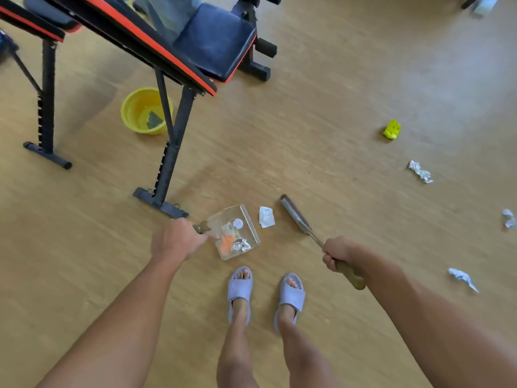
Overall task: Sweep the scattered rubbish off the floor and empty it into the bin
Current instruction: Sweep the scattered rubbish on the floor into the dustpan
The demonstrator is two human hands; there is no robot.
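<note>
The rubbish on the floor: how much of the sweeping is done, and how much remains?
Done: the clear plastic dustpan in the left hand already holds several scraps. In hand: the right hand holds the wooden-handled broom beside a white paper scrap. Left: a yellow wrapper, three crumpled white papers, and emptying; no bin identifiable.

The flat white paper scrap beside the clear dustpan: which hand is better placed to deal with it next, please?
Right. The right hand holds the wooden-handled brush, whose head lies just right of the flat white paper scrap; the left hand holds the clear plastic dustpan steady.
</note>
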